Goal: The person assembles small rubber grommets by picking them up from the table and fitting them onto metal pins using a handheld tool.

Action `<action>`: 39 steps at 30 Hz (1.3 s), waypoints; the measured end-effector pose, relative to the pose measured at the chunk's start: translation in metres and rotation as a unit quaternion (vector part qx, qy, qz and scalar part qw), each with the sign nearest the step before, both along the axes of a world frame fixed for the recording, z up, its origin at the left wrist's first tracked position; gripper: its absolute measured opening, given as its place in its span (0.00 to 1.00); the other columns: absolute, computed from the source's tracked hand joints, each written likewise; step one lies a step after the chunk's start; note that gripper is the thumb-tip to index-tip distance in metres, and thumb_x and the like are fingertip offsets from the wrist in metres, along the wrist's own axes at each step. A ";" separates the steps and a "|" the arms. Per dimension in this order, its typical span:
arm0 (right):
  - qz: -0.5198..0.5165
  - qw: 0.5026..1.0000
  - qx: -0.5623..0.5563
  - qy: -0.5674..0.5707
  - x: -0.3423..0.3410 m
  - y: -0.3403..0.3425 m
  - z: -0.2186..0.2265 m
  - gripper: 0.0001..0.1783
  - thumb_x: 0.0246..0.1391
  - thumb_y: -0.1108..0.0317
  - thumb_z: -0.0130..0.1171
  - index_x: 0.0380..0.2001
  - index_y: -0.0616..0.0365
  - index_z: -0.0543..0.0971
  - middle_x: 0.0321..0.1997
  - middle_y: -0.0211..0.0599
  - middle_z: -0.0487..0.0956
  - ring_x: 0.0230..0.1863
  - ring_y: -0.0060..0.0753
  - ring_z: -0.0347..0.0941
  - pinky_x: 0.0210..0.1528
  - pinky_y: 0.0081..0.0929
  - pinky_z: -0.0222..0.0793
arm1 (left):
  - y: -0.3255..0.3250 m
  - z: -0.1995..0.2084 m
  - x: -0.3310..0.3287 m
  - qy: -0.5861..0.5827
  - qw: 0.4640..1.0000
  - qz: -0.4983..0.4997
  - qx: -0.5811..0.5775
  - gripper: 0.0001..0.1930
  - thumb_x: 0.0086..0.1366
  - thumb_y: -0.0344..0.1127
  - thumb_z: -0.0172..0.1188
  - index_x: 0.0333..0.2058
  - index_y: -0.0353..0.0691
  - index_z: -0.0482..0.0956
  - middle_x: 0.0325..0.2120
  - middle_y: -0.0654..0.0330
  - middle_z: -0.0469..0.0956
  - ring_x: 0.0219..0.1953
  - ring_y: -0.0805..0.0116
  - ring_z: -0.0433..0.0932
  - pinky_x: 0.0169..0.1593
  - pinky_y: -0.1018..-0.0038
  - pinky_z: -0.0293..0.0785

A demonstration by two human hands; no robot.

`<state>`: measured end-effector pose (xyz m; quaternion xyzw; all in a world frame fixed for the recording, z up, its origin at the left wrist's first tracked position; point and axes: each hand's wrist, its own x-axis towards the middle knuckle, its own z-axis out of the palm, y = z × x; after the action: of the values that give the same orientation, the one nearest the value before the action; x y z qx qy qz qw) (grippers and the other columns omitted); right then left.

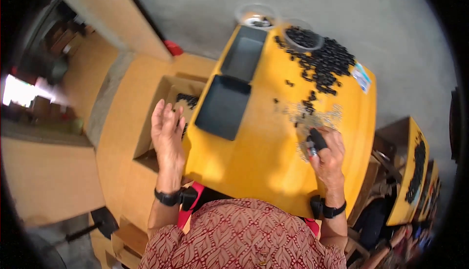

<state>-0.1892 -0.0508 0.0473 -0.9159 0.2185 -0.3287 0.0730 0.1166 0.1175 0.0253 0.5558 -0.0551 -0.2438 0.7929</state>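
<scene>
My left hand (168,132) is raised with its fingers apart and nothing in them, beside an open cardboard box (146,134) that holds some small black pieces (187,100). My right hand (331,157) is over the right part of the yellow table (264,166), its fingers curled together. A black cover (318,139) appears to sit on one of its fingers. Something small and shiny shows at the fingertips, too blurred to name. Just beyond that hand lie many small clear pieces (325,117), spread loosely on the tabletop.
A large heap of small black parts (332,64) covers the far right, by a clear bowl (303,37) of more. Another clear bowl (258,16) stands at the far edge. Two dark trays (222,108) line the left edge. A colourful packet (361,77) lies right.
</scene>
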 end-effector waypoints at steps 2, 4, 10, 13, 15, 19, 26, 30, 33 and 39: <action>-0.023 1.000 -0.005 0.005 -0.006 -0.002 -0.002 0.19 0.28 0.79 0.62 0.32 0.69 0.79 0.38 0.47 0.78 0.42 0.52 0.75 0.44 0.43 0.70 | -0.015 0.016 -0.022 -0.006 0.993 -0.116 -0.023 0.19 0.68 0.34 0.55 0.56 0.39 0.69 0.54 0.55 0.72 0.52 0.67 0.75 0.54 0.73 0.70; -0.031 0.999 -0.007 0.004 -0.012 -0.002 -0.003 0.20 0.27 0.79 0.62 0.32 0.68 0.80 0.38 0.47 0.78 0.43 0.51 0.74 0.44 0.43 0.70 | -0.030 0.029 -0.049 -0.020 0.973 -0.231 -0.022 0.11 0.69 0.30 0.52 0.48 0.38 0.75 0.47 0.58 0.78 0.45 0.69 0.78 0.50 0.75 0.73; -0.098 0.994 -0.008 0.046 -0.035 -0.013 0.005 0.18 0.31 0.78 0.64 0.34 0.66 0.81 0.36 0.44 0.76 0.41 0.47 0.72 0.44 0.41 0.69 | -0.096 0.027 -0.116 0.034 0.870 -0.492 -0.028 0.11 0.68 0.30 0.52 0.46 0.34 0.76 0.44 0.57 0.78 0.46 0.68 0.78 0.53 0.73 0.72; -0.116 0.989 -0.014 0.089 -0.057 -0.032 0.013 0.20 0.35 0.79 0.64 0.38 0.66 0.80 0.36 0.47 0.77 0.39 0.50 0.74 0.41 0.38 0.70 | -0.133 0.014 -0.129 0.030 0.878 -0.475 -0.043 0.10 0.67 0.29 0.54 0.45 0.33 0.76 0.41 0.59 0.79 0.45 0.71 0.78 0.52 0.76 0.72; -0.143 0.986 -0.010 0.086 -0.073 -0.056 0.008 0.19 0.36 0.79 0.64 0.38 0.66 0.80 0.36 0.47 0.77 0.38 0.50 0.74 0.40 0.38 0.70 | -0.153 0.007 -0.132 0.007 0.885 -0.465 -0.040 0.10 0.67 0.29 0.54 0.44 0.32 0.76 0.41 0.59 0.79 0.45 0.71 0.78 0.52 0.76 0.73; -0.221 0.972 0.055 0.064 -0.077 -0.114 0.003 0.15 0.42 0.77 0.64 0.38 0.65 0.80 0.36 0.51 0.77 0.38 0.52 0.74 0.38 0.39 0.70 | -0.172 -0.024 -0.138 -0.069 0.909 -0.408 -0.049 0.08 0.68 0.25 0.52 0.42 0.30 0.77 0.37 0.59 0.80 0.42 0.72 0.78 0.50 0.78 0.72; -0.264 0.935 0.206 0.113 -0.042 -0.191 -0.010 0.17 0.47 0.65 0.67 0.36 0.66 0.79 0.41 0.51 0.79 0.46 0.53 0.74 0.46 0.41 0.71 | -0.166 -0.039 -0.137 -0.183 0.914 -0.363 -0.024 0.08 0.68 0.24 0.50 0.42 0.29 0.77 0.35 0.59 0.80 0.40 0.73 0.78 0.48 0.79 0.72; -0.231 0.939 0.209 0.146 -0.033 -0.208 -0.031 0.18 0.46 0.64 0.67 0.37 0.66 0.79 0.39 0.49 0.79 0.43 0.52 0.76 0.46 0.40 0.72 | -0.166 -0.042 -0.132 -0.215 0.908 -0.361 -0.007 0.08 0.68 0.24 0.51 0.42 0.30 0.78 0.36 0.59 0.80 0.40 0.73 0.78 0.47 0.79 0.73; -0.244 0.935 0.212 0.147 -0.032 -0.198 -0.028 0.15 0.46 0.68 0.66 0.35 0.66 0.79 0.36 0.46 0.78 0.39 0.47 0.77 0.42 0.36 0.72 | -0.166 -0.036 -0.130 -0.257 0.899 -0.355 0.004 0.08 0.67 0.23 0.51 0.42 0.31 0.78 0.36 0.59 0.80 0.40 0.73 0.78 0.47 0.78 0.73; -0.125 0.954 0.270 -0.045 -0.011 -0.105 0.004 0.15 0.41 0.79 0.65 0.36 0.62 0.80 0.29 0.34 0.73 0.30 0.30 0.71 0.34 0.24 0.70 | -0.161 -0.031 -0.139 -0.131 0.911 -0.387 -0.051 0.10 0.67 0.25 0.54 0.45 0.30 0.76 0.39 0.58 0.80 0.42 0.72 0.78 0.49 0.78 0.73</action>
<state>-0.2006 -0.1562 0.0512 -0.8116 0.4085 -0.3050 0.2854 -0.0223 -0.0431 -0.0060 0.4767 -0.3818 -0.4535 0.6491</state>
